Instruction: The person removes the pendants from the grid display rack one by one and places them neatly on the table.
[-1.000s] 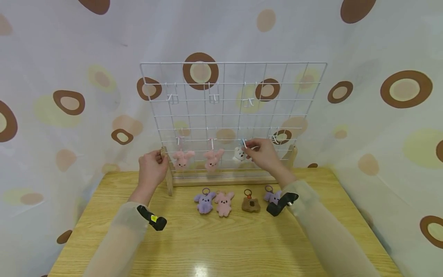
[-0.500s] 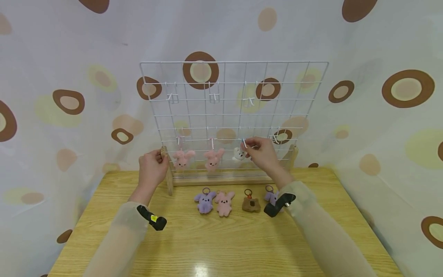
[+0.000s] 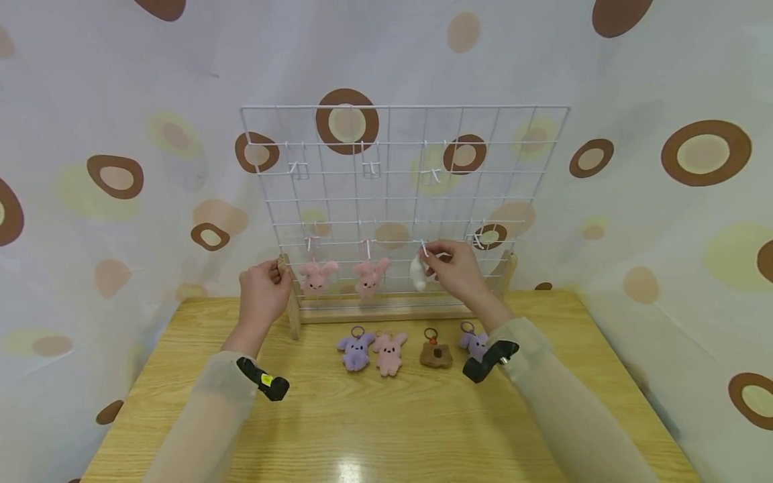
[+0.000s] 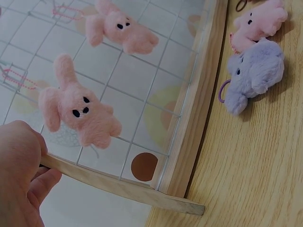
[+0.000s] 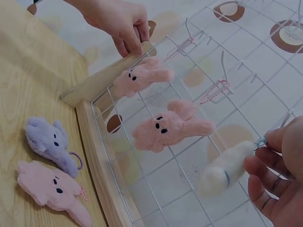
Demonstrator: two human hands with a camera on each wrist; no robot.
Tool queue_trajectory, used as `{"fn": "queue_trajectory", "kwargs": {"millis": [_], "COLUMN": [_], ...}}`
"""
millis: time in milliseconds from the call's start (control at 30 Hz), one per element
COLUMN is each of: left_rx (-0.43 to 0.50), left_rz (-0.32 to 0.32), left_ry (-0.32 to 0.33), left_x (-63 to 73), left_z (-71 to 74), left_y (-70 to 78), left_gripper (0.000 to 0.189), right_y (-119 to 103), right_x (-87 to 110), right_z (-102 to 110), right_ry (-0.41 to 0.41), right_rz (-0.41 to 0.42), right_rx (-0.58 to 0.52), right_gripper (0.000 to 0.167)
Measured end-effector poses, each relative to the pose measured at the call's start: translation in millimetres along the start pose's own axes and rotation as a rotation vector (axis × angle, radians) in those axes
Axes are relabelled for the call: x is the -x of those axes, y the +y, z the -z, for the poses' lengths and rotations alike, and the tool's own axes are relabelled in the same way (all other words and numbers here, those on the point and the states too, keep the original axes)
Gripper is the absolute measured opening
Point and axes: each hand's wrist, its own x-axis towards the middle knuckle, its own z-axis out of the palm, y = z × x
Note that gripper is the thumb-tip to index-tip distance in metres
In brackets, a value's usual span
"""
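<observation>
My left hand (image 3: 264, 293) grips the top of the wooden side post (image 4: 109, 182) of a white wire grid rack (image 3: 406, 106). At a lower hook of the grid, my right hand (image 3: 457, 270) pinches the blue cord (image 5: 260, 141) of a white plush keychain (image 5: 222, 172). The white plush dangles below the fingertips, its face turned out of sight. To its left, two pink plush keychains, one farther left (image 3: 315, 278) and one nearer (image 3: 368, 276), hang from hooks by pink cords.
On the wooden table (image 3: 362, 422) before the rack lie a purple plush (image 3: 355, 351), a pink plush (image 3: 389, 353), a brown plush (image 3: 436, 355) and another purple plush (image 3: 474, 344), partly behind the right wrist camera. Bare hooks include an upper-left one (image 3: 298, 169) and a lower-right one (image 3: 477, 239).
The white plush has swung round, so its face, visible earlier, is turned away. The right hand stays at the same hook with only slight movement; the left hand keeps its grip on the post.
</observation>
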Motion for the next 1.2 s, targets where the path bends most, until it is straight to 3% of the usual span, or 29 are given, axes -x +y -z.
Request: {"fn": "queue_trajectory", "kwargs": {"millis": [267,567,867,1200], "left_rx": [-0.015,0.004,0.001,-0.005], "left_rz": [0.0,0.019,0.015,0.001], "left_ry": [0.006,0.003,-0.001,0.001], "left_x": [1.4,0.5,1.0,0.5], "left_z": [0.0,0.5,0.5,0.4], "left_y": [2.2,2.3,2.3,2.1], "left_gripper": [0.024,0.026,0.026,0.025], "right_y": [-11.0,-21.0,-33.2,-33.7], "right_x": [12.8,22.9,27.3,26.7], "right_z": [10.1,18.6,25.1,23.9], "right_ry": [-0.082,-0.123,-0.105,-0.014], "right_rz": [0.013,0.012,0.03,0.115], "right_rx": [0.016,0.027,-0.01,-0.075], "right_gripper": [0.027,0.029,0.026,0.022]}}
